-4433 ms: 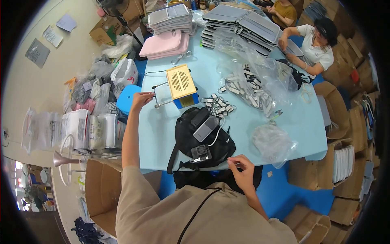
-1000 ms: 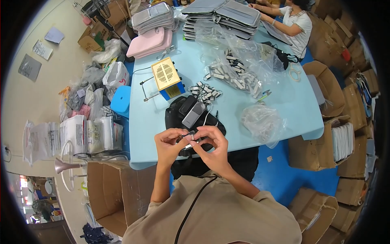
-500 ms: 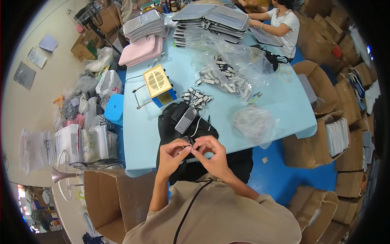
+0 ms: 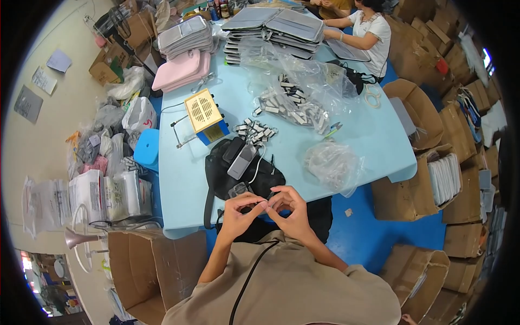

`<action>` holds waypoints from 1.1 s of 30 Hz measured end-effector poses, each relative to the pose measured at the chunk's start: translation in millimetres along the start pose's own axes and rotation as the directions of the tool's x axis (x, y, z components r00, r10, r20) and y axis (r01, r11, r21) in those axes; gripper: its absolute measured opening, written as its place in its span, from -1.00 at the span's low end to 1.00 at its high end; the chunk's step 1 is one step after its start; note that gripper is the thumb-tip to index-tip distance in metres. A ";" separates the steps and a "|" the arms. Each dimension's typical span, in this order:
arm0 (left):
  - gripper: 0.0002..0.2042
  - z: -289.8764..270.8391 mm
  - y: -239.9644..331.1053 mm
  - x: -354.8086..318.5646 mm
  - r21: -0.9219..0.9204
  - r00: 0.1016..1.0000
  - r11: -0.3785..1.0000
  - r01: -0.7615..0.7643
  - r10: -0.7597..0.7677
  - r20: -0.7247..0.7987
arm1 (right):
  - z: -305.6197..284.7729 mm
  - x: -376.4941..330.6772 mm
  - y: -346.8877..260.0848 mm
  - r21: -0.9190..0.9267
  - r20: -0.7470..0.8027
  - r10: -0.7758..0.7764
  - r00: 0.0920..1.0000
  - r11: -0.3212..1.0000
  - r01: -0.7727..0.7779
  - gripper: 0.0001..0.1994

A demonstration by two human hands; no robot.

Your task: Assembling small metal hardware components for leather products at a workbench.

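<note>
Close to my body, at the table's front edge, my left hand (image 4: 237,215) and my right hand (image 4: 292,214) meet fingertip to fingertip. Both pinch, and whatever sits between the fingers is too small to make out. Just beyond them a black cloth bag (image 4: 216,181) lies on the table. On it rest a grey, phone-shaped device (image 4: 242,162) with a white cable (image 4: 257,172), a black case (image 4: 233,149) and a small dark grey gadget (image 4: 239,189). Behind the bag is a loose heap of small black-and-white pieces (image 4: 255,131).
A yellow-and-blue box with a grille (image 4: 205,111) stands at left. Clear bags (image 4: 333,162) and bagged pieces (image 4: 295,105) lie to the right. Grey cases (image 4: 276,27) and pink cases (image 4: 181,70) are stacked far off. A co-worker (image 4: 370,40) sits at the far right; cartons (image 4: 157,265) flank me.
The view has shifted slightly. My joined hands have moved a little toward me and to the right of the bag, uncovering the dark grey gadget.
</note>
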State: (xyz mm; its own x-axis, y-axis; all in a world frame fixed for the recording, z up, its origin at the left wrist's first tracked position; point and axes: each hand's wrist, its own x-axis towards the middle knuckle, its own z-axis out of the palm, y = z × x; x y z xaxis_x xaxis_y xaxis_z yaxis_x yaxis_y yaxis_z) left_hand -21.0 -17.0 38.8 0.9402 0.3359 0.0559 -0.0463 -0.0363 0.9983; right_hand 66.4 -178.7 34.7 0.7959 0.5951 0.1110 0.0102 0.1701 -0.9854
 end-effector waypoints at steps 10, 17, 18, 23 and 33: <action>-0.87 5.1 -13.4 3.1 -0.109 0.999 0.993 0.039 -0.035 0.036 | -11.3 -4.6 7.6 0.004 -0.010 0.052 0.999 0.999 -0.052 -0.67; -0.80 10.7 -6.6 23.7 -0.020 0.986 0.986 0.165 -0.165 0.037 | -33.1 -3.7 20.8 -0.072 -0.028 0.056 0.998 0.996 -0.058 -0.81; -0.79 8.6 -6.0 29.9 -0.008 0.991 0.991 0.132 -0.132 0.034 | -38.4 -4.0 21.2 -0.086 -0.024 0.071 0.997 0.994 -0.073 -0.84; -0.81 -11.3 6.8 71.7 0.057 0.991 0.990 0.133 -0.131 -0.023 | -75.2 -1.1 33.1 -0.159 -0.142 0.104 0.984 0.979 -0.126 -0.88; -0.79 -48.9 1.4 198.4 0.154 0.994 0.986 -0.057 0.071 -0.087 | -134.9 -13.8 50.5 -0.181 -0.471 0.055 0.881 0.971 -0.158 -0.90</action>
State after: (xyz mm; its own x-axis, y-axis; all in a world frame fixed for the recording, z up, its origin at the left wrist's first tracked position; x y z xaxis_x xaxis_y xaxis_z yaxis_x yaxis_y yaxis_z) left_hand 149.0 95.5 52.1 0.9016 0.4134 0.1278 -0.0473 -0.1996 0.9787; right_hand 137.6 -284.3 -34.0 0.9863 0.1638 -0.0173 -0.0057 -0.0710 -0.9975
